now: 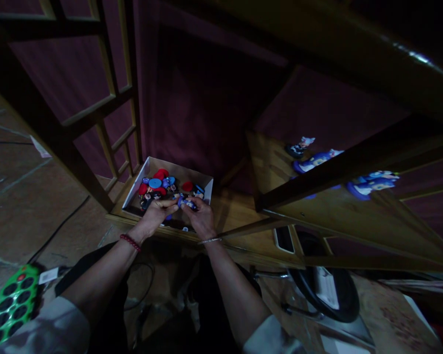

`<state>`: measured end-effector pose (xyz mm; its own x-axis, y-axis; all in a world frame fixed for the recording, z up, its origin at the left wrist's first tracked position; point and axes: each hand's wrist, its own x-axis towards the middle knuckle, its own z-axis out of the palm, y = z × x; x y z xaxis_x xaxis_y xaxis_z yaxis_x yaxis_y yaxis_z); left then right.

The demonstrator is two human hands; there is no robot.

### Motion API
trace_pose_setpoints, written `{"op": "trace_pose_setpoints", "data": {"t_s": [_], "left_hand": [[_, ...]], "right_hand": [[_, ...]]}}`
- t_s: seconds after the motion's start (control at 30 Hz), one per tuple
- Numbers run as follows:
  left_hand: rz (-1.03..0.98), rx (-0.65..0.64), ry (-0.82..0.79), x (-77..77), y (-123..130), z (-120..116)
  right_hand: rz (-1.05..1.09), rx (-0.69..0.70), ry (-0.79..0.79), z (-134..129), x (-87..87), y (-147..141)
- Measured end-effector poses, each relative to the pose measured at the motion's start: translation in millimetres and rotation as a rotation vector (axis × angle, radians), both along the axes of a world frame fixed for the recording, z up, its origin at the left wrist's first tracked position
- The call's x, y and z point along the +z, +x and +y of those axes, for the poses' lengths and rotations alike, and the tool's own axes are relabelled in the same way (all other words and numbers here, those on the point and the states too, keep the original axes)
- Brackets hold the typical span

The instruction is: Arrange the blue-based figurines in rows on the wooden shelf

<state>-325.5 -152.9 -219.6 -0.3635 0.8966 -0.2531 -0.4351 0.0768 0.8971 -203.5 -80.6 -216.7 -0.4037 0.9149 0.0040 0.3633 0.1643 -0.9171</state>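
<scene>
Blue figurine pinched between both hands over an open box

On my feed, the left hand point(158, 212) and right hand point(203, 217) were grasping a small blue-and-white figurine point(187, 203) between their fingertips, above the near side of an open box point(133, 189). Red, blue and black figures point(155, 184) lay jumbled inside the box, which sat on a wooden ledge point(239, 211). I saw a white label point(48, 276) by the green power strip point(13, 305) at near left, its print too small for me to read. To the right, more figurines stood on a raised shelf point(268, 162), and a dark wooden bar point(302, 184) cut across my view of some. Wooden latticework point(92, 110) rose on the left. A dark-faced, white-edged device point(284, 239) lay on the ledge's right part.
</scene>
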Motion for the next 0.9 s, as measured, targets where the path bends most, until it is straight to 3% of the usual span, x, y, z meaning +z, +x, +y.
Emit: {"op": "trace_pose_setpoints", "data": {"t_s": [0.17,0.57,0.73,0.9], "left_hand": [[0.036,-0.013,0.005,1.7,-0.5,-4.5],[0.086,-0.052,0.012,2.7,1.3,-3.3],[0.112,-0.068,0.007,2.5,2.6,1.8],[0.06,-0.041,0.001,-0.1,6.5,10.6]], "right_hand": [[0.085,-0.004,-0.118,-1.6,-5.2,-2.1],[0.22,-0.092,-0.402,-4.8,3.5,0.7],[0.232,-0.085,-0.405,-0.4,0.0,3.6],[0.169,-0.075,-0.28,8.2,-5.7,6.1]]}}
